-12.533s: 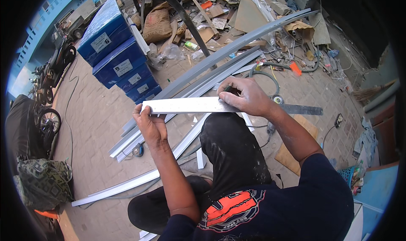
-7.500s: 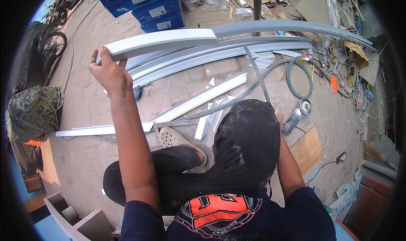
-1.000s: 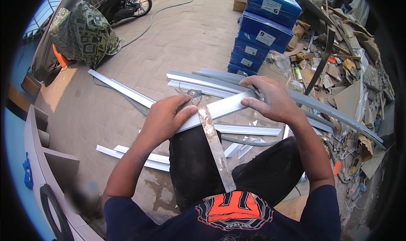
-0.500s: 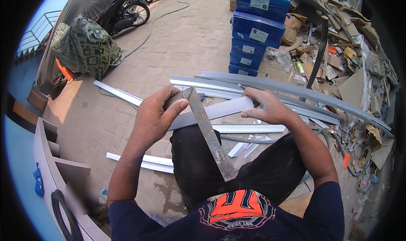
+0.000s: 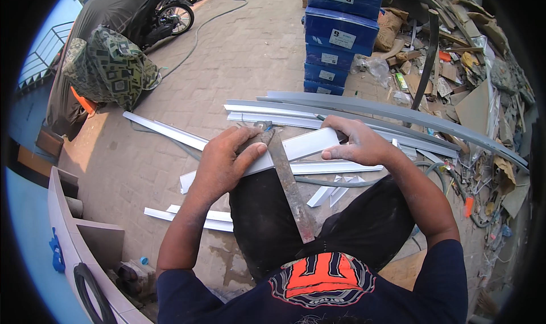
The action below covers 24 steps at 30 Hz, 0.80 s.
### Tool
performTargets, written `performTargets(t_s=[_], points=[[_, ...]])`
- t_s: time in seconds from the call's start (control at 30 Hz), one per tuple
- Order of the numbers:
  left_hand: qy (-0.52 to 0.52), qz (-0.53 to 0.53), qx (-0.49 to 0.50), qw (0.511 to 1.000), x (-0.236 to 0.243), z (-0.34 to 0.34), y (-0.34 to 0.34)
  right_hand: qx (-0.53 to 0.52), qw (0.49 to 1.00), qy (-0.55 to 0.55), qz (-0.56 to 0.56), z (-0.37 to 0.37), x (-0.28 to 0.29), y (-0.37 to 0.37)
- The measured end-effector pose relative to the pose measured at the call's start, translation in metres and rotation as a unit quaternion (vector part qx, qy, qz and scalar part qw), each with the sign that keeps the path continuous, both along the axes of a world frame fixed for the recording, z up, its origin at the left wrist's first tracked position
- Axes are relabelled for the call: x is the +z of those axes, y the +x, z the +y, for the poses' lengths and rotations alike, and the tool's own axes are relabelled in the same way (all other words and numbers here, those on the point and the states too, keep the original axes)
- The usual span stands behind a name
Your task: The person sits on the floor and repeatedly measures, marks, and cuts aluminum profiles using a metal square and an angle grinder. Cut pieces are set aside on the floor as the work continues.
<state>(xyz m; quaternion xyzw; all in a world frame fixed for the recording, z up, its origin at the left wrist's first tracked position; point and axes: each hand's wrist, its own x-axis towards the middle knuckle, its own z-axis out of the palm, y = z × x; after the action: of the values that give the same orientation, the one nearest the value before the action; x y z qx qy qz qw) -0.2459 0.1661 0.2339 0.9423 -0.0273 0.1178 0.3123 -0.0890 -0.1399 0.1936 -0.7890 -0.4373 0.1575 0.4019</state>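
Note:
My left hand (image 5: 230,156) is closed around a white channel strip (image 5: 310,143) and the corner of a rusty metal try square (image 5: 290,190). The square's long blade crosses the strip and slants down between my knees. A white end piece shows left of that hand, apparently the same strip. My right hand (image 5: 358,141) is closed at the strip's right end, thumb below and fingers over the top. A thin dark tip shows by its index finger, too small to name. The strip lies across my lap.
Long metal profiles (image 5: 398,119) lie beyond my hands. Short cut pieces (image 5: 335,192) and more strips (image 5: 199,217) lie on the paving. A stack of blue boxes (image 5: 341,36) stands ahead, with rubble (image 5: 455,73) at right. A covered motorcycle (image 5: 170,19) and patterned cloth (image 5: 116,68) are at left.
My left hand and the try square have moved slightly right along the strip. The strip's upper face now looks whiter, and a white end shows left of my hand.

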Motion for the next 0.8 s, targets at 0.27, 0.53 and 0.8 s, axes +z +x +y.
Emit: performTargets(t_s=[0.27,0.53,0.8], points=[[-0.004,0.063,-0.016,0.998,0.005,0.011,0.009,0.0,1.0,-0.017,0.018,0.002,0.002,0.001],[0.014,0.034,-0.026,0.999,-0.003,0.012,0.006,-0.008,0.999,0.011,0.043,0.005,0.007,-0.004],[0.085,-0.003,-0.005,0.996,-0.013,0.011,0.008,-0.068,0.997,0.016,-0.034,0.026,0.013,-0.023]])
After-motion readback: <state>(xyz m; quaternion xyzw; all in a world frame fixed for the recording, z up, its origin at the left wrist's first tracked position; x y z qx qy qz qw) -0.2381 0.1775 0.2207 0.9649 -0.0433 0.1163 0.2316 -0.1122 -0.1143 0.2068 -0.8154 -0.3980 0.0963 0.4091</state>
